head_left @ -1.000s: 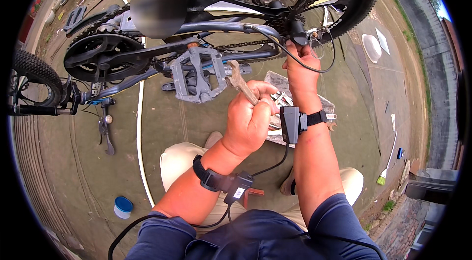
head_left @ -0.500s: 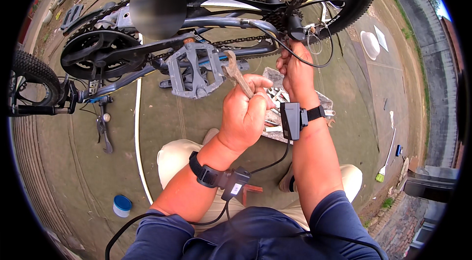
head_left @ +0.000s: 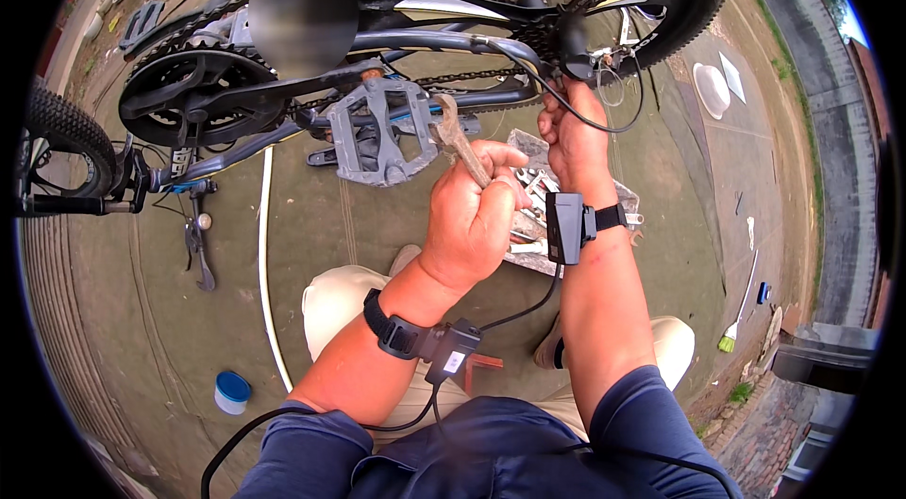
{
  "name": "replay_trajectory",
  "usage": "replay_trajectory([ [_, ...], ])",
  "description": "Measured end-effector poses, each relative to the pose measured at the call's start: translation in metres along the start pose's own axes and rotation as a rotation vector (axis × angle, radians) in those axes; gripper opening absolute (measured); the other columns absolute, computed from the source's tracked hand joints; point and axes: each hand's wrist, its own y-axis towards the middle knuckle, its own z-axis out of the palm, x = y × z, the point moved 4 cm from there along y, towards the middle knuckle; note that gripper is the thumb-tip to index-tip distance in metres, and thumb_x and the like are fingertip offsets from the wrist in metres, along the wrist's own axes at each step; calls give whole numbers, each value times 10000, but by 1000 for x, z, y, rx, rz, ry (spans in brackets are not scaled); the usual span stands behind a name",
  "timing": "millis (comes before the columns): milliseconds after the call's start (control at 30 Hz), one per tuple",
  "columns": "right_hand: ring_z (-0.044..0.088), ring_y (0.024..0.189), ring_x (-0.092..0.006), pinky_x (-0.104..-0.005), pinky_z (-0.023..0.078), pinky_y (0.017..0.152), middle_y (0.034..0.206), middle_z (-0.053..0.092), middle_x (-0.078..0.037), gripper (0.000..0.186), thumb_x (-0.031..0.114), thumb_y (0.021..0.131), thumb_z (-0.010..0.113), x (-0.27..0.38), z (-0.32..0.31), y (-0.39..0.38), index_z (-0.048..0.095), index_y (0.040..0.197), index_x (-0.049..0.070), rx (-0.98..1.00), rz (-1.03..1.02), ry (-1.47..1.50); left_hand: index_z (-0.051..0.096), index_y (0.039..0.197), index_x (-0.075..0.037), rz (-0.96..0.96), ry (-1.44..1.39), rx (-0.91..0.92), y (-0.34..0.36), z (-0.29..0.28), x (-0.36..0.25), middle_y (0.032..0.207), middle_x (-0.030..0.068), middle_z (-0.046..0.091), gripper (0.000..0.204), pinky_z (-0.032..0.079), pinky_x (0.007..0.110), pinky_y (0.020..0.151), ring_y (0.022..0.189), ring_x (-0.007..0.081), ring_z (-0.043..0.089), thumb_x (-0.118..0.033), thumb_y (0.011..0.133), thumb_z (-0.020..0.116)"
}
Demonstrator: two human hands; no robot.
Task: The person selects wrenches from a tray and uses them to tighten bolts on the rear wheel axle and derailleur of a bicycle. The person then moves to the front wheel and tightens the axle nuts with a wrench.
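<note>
So, my left hand (head_left: 472, 220) is wrapped round the wrench (head_left: 467, 157), thumb and fingers closed on its handle, the open-ended head slanting up and left past my knuckles. Just left of that head is the pedal (head_left: 342, 135) of the bike (head_left: 415, 44). My right hand (head_left: 578, 140) reaches farther up and right, fingers bent just under the derailleur (head_left: 575, 55); I cannot tell whether they grasp anything. A black cable (head_left: 642, 88) crosses that hand and loops to its right. Below, between my hands, a tray (head_left: 528, 149) holds tools (head_left: 534, 187). Well left of my left fingers runs a white hose (head_left: 265, 263).
</note>
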Motion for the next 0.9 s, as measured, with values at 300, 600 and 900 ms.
replay_trajectory([
  [300,459,449,-86,-243,333,421,700,592,-14,198,216,958,694,-3,5,5,620,946,33,4,-185,42,568,1079,55,-7,10,-6,1,0,3,746,68,570,228,511,316,713,706,161,609,-22,934,410],
  [600,496,564,-51,-239,398,525,712,615,17,173,180,952,675,10,7,-3,639,946,11,-79,-335,-380,557,1125,32,-188,105,-51,4,-2,12,692,21,526,242,464,278,575,587,102,522,-46,954,404],
  [900,483,523,-52,-233,372,471,707,607,3,222,250,950,703,5,2,3,644,924,39,-145,-603,-475,593,1096,-5,-245,422,-37,8,-5,17,800,131,624,282,490,373,733,753,223,607,-235,995,464],
])
